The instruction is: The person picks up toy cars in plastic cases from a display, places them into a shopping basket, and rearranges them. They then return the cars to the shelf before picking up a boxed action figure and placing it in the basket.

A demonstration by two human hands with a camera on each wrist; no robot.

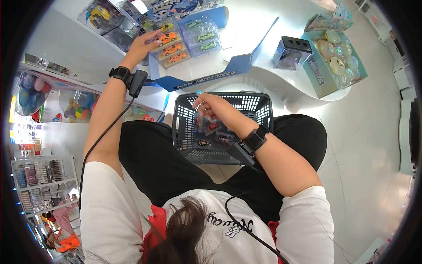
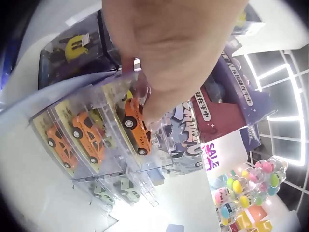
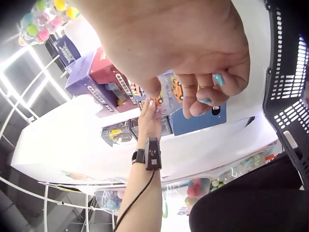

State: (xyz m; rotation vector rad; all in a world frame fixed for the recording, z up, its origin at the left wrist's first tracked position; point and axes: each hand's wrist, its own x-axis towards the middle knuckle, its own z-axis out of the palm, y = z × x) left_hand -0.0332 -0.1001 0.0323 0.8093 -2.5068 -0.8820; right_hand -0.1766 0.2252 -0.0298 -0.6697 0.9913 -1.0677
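My left hand (image 1: 143,47) reaches to a blue display box (image 1: 193,81) and grips the end one of a row of clear-boxed orange toy taxis (image 1: 167,38). In the left wrist view, the thumb lies over the front of that orange toy taxi (image 2: 137,126), with two more boxed orange cars (image 2: 88,137) beside it. Boxed pale green toy cars (image 1: 205,36) stand in the neighbouring row. Above the black shopping basket (image 1: 180,145) hangs my right hand (image 1: 220,110), fingers loosely curled and holding nothing. Several boxed toy cars (image 1: 213,126) lie in the basket.
A teal carton of clear balls (image 1: 323,88) and a dark-topped clear box (image 1: 294,48) stand on the white counter (image 1: 263,81) at right. Boxed yellow figures (image 1: 99,15) are at the back left. Below, bagged colourful balls (image 1: 79,105) line the left side. The basket sits between my knees.
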